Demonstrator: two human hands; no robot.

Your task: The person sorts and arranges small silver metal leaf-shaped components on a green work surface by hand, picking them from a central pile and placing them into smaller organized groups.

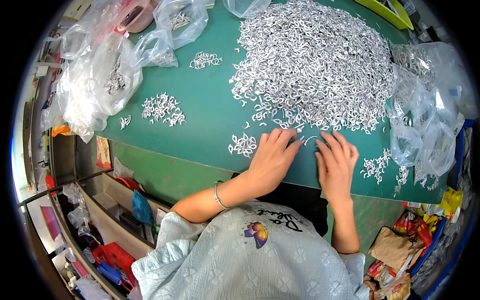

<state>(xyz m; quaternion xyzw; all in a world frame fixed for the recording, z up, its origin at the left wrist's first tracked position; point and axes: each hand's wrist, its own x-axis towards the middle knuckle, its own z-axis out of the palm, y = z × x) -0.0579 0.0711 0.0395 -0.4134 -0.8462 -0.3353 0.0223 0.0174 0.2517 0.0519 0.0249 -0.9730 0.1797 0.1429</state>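
Observation:
A big heap of small silver-grey metal pieces (315,65), many of them loop-shaped, covers the far middle and right of the green table. At its near edge my left hand (272,159) rests with fingers bent and thumb apart, a few loose pieces by its fingertips. My right hand (338,162) is beside it, fingers curved and thumb held away. Between the two hands lies a thin curved metal piece (310,139), close to the right fingertips. Just left of my left hand is a small pile of loop pieces (243,145). No piece shows gripped in either hand.
Smaller piles of curved pieces (164,108), rings (205,60) and bits (376,165) lie around the green table (200,142). Clear plastic bags (100,80) stand left; more bags (425,110) stand right. A yellow-green tray (392,14) is at the far right.

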